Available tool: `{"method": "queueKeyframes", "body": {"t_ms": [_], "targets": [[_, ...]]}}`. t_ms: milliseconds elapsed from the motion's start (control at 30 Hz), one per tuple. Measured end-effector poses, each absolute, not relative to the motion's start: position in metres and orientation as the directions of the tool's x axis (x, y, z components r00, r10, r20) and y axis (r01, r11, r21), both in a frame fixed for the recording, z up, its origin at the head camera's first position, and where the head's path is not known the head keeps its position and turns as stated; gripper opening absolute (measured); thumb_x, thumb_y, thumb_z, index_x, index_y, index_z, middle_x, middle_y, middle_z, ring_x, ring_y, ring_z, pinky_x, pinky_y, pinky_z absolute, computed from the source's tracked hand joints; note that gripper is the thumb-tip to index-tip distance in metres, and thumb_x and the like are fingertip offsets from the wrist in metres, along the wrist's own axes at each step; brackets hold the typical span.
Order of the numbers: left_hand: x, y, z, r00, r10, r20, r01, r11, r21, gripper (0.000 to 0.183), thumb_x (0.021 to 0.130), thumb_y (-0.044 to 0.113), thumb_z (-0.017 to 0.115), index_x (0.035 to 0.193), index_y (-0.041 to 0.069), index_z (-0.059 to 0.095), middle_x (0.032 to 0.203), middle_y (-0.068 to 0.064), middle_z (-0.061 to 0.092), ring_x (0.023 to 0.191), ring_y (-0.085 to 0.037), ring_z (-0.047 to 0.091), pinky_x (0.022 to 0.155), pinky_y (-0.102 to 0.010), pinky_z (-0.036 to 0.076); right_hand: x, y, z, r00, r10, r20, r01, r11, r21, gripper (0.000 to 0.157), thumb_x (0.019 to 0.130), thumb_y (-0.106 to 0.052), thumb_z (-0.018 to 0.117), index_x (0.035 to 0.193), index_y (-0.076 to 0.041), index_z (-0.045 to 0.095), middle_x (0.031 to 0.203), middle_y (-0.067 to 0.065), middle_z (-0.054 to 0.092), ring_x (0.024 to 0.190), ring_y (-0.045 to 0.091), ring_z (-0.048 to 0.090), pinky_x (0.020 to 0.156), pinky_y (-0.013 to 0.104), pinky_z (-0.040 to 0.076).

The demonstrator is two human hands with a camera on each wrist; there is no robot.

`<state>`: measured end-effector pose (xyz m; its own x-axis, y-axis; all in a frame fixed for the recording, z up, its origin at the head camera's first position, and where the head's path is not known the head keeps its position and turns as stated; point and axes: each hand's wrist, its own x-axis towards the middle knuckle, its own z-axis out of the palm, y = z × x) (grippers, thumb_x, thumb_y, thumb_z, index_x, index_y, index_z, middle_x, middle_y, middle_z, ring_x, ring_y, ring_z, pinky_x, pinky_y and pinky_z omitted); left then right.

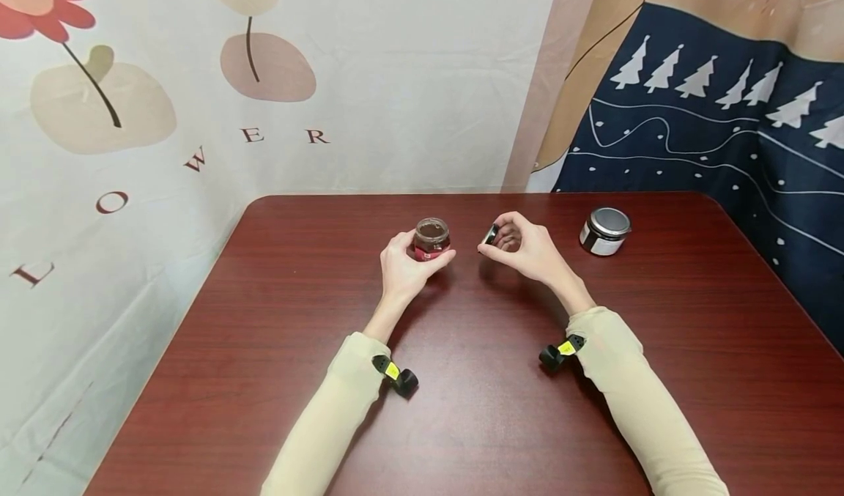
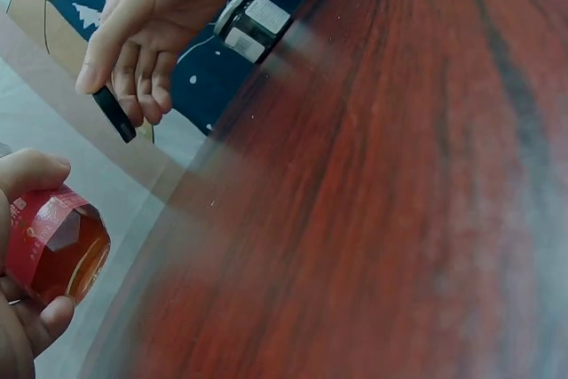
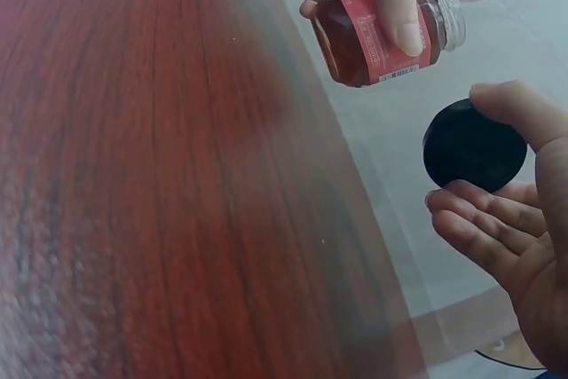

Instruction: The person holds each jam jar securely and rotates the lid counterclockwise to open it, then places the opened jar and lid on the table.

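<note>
So on my feed I've got the left hand (image 1: 404, 267) wrapped around a jar of dark reddish stuff (image 1: 431, 239), red label on it, mouth uncovered and facing up. My right hand (image 1: 530, 253) is just across from it, pinching a black lid (image 3: 475, 146) on edge between thumb and fingers, lid and jar apart. Both are toward the far side of the table (image 1: 475, 437); can't tell if the jar's base touches wood. Farther right sits a second jar (image 1: 605, 232), capped, white label, with my right hand between the two jars. Behind everything hang a pale flower-print cloth (image 1: 409, 78) and a navy tree-print one (image 1: 699, 133).
</note>
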<state>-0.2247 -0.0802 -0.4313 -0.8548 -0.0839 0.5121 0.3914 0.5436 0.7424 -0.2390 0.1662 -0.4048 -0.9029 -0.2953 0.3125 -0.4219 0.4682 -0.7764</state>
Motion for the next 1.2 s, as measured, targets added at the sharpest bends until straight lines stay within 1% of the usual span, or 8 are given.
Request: {"method": "queueKeyframes", "body": {"t_ms": [100,200,433,567,667,967,1200], "targets": [[-0.226,-0.080,-0.432,-0.865,-0.095,0.493,0.372,0.539,0.756,0.046,0.066,0.034,0.094,0.102,0.010,0.078,0.084,-0.006,0.068,0.085,-0.026,0.062,0.075,-0.043,0.048,-0.241,0.166,-0.407,-0.913,-0.294,0.284,-0.398,0.479,-0.783,0.045,0.083,-0.028,0.084,0.114,-0.007,0.059,0.092,0.006,0.070,0.083,0.018,0.067,0.076,0.029,0.055],[-0.229,-0.080,-0.433,-0.875,-0.106,0.473,0.350,0.538,0.767,0.046,0.066,0.035,0.094,0.102,0.011,0.078,0.084,-0.006,0.067,0.085,-0.025,0.062,0.076,-0.042,0.048,-0.242,0.165,-0.408,-0.922,-0.291,0.255,-0.372,0.484,-0.792,0.046,0.082,-0.028,0.085,0.113,-0.006,0.059,0.092,0.007,0.070,0.083,0.018,0.067,0.076,0.027,0.055],[-0.232,-0.081,-0.435,-0.900,-0.130,0.415,0.294,0.522,0.800,0.045,0.067,0.034,0.094,0.103,0.013,0.078,0.087,-0.004,0.068,0.086,-0.023,0.062,0.078,-0.040,0.048,-0.244,0.163,-0.411,-0.935,-0.288,0.205,-0.331,0.509,-0.794,0.048,0.081,-0.025,0.086,0.113,-0.004,0.058,0.095,0.011,0.071,0.086,0.021,0.068,0.080,0.034,0.056],[-0.233,-0.080,-0.436,-0.907,-0.138,0.398,0.276,0.521,0.808,0.047,0.066,0.034,0.095,0.104,0.013,0.077,0.090,-0.005,0.070,0.089,-0.023,0.063,0.080,-0.040,0.048,-0.247,0.161,-0.414,-0.936,-0.298,0.186,-0.321,0.509,-0.799,0.048,0.080,-0.024,0.087,0.113,-0.002,0.058,0.097,0.013,0.071,0.087,0.022,0.069,0.082,0.037,0.057],[-0.234,-0.080,-0.437,-0.909,-0.144,0.392,0.270,0.514,0.814,0.049,0.065,0.033,0.096,0.105,0.013,0.078,0.092,-0.005,0.071,0.092,-0.024,0.064,0.082,-0.041,0.048,-0.249,0.161,-0.416,-0.938,-0.298,0.178,-0.314,0.507,-0.803,0.049,0.080,-0.024,0.087,0.113,-0.002,0.058,0.099,0.014,0.071,0.088,0.023,0.070,0.083,0.037,0.058],[-0.237,-0.081,-0.439,-0.921,-0.144,0.361,0.245,0.506,0.827,0.050,0.064,0.032,0.096,0.106,0.013,0.077,0.093,-0.005,0.071,0.092,-0.023,0.064,0.082,-0.040,0.048,-0.253,0.162,-0.418,-0.949,-0.285,0.131,-0.265,0.502,-0.823,0.052,0.082,-0.027,0.086,0.117,-0.002,0.058,0.107,0.017,0.070,0.096,0.026,0.071,0.088,0.039,0.056],[-0.240,-0.082,-0.439,-0.926,-0.153,0.346,0.227,0.507,0.831,0.052,0.065,0.033,0.096,0.109,0.013,0.077,0.096,-0.006,0.072,0.094,-0.023,0.065,0.084,-0.040,0.049,-0.257,0.158,-0.420,-0.954,-0.281,0.106,-0.238,0.492,-0.837,0.052,0.082,-0.024,0.086,0.118,-0.001,0.058,0.110,0.019,0.069,0.100,0.027,0.070,0.091,0.039,0.055]]}}
